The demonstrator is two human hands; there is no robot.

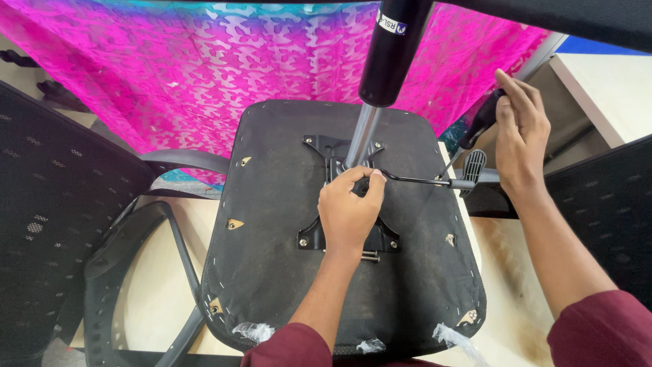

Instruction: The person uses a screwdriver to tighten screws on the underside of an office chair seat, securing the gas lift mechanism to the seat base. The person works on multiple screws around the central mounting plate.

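Nearest us, torn bits of clear plastic wrap (252, 331) cling to the near edge of the upturned black fabric-covered chair seat (272, 224), which lies bottom-up on a pale wooden table (506, 299). Staples run along its rim and small tan corner tabs show. Just beyond, the left hand (350, 211) rests on the black metal tilt-mechanism plate (312, 234) at the seat's centre, fingers curled and pressed together, fingertips pinching at the base of the silver gas-lift column (363, 132) where a thin black lever rod (418, 181) begins.

As for progress, the plate looks already screwed on: a screw head shows at its near-left corner and bolts poke out at its near edge. What still looks unfinished, by my reading, is the lever side.

Out to the right, the right hand (519, 129) is closed around the black handle of a tool (481, 121), fingers wrapped tight, beside the grey paddle (473, 166) at the rod's end.

To the left, a loose black plastic armrest (146, 272) lies beside the seat, and a black mesh chair back (47, 217) crowds that side. Another mesh panel (604, 204) hems in the right. Farthest off, a bright pink and blue patterned cloth (224, 61) hangs behind, with the column's fat black cylinder (394, 51) rising toward the camera.
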